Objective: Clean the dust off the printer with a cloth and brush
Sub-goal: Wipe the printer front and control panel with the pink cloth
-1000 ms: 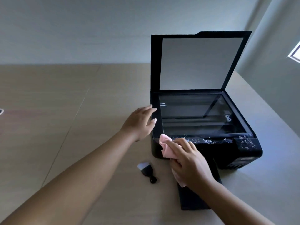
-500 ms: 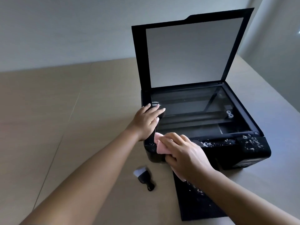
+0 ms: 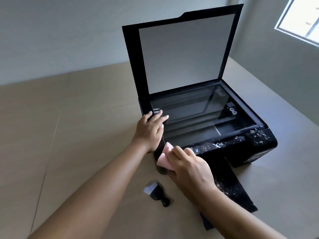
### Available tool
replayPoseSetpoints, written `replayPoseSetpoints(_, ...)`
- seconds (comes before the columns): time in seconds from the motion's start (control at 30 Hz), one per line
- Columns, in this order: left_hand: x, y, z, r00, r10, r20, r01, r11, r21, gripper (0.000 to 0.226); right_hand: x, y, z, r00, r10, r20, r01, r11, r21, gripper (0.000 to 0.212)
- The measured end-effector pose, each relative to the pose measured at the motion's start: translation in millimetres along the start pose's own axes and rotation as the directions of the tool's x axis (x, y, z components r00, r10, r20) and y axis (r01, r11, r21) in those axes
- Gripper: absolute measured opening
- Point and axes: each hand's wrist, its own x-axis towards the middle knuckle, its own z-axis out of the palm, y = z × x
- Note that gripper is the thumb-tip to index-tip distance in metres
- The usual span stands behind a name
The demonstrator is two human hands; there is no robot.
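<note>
A black printer (image 3: 259, 150) stands on the table with its scanner lid (image 3: 183, 52) raised and the glass bed showing. White dust specks cover its front right panel and the pulled-out black paper tray (image 3: 236, 192). My left hand (image 3: 150, 130) rests flat on the printer's left edge, fingers straight over the glass rim. My right hand (image 3: 188, 166) grips a pink cloth (image 3: 164, 158) and presses it on the printer's front left corner. A small black brush (image 3: 156, 192) with pale bristles lies on the table in front of the printer, between my arms.
The beige table (image 3: 69, 135) stretches to the left and runs back to a grey wall. A window (image 3: 300, 18) is at the upper right. The table's right edge runs close behind the printer's right side.
My left hand slid from beside the printer onto its left edge. My right hand with the cloth shifted to the front left corner. The view moved, so the printer sits lower and nearer.
</note>
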Motion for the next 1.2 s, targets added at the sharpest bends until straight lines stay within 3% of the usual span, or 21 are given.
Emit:
replayPoseSetpoints(0.17,1.2,-3.8,-0.1,1.000,0.008,-0.011,-0.008,1.000,0.003,0.049,1.0,-19.8,2.9,0.999,0.014,0.044,-0.013,1.000,-0.017,0.050)
replayPoseSetpoints(0.27,0.1,-5.5,1.9,1.000,0.013,-0.019,-0.012,1.000,0.011,0.042,-12.6,2.9,1.6,0.992,0.116,0.047,-0.118,0.992,0.048,0.044)
replayPoseSetpoints(0.47,2.2,-2.4,0.6,1.000,0.008,-0.026,-0.007,1.000,0.026,0.041,-41.4,16.1,15.5,0.972,0.235,0.001,-0.235,0.971,0.029,0.091)
replayPoseSetpoints(0.7,0.7,6.4,-1.7,0.998,-0.037,0.051,0.033,0.996,0.086,0.043,-36.1,0.3,13.0,0.995,0.099,0.023,-0.100,0.994,0.034,0.074)
replayPoseSetpoints(0.8,3.2,19.9,-1.0,0.986,-0.127,0.103,0.122,0.991,0.057,0.044,-43.9,22.6,11.9,0.982,0.184,0.043,-0.185,0.982,0.024,0.082)
replayPoseSetpoints(0.97,-2.7,24.4,7.5,0.995,-0.097,-0.034,0.100,0.989,0.109,0.044,-41.1,19.5,22.2,0.940,0.341,0.020,-0.341,0.940,0.000,0.089)
replayPoseSetpoints(1.1,-2.0,22.5,10.7,0.994,-0.084,-0.067,0.092,0.989,0.117,0.042,-31.9,0.0,15.6,0.972,0.218,0.086,-0.224,0.971,0.078,0.090)
replayPoseSetpoints(1.2,-2.1,22.5,12.1,0.993,-0.090,-0.079,0.099,0.988,0.122,0.042,-31.4,20.2,8.5,0.981,0.167,0.095,-0.171,0.985,0.034,0.084)
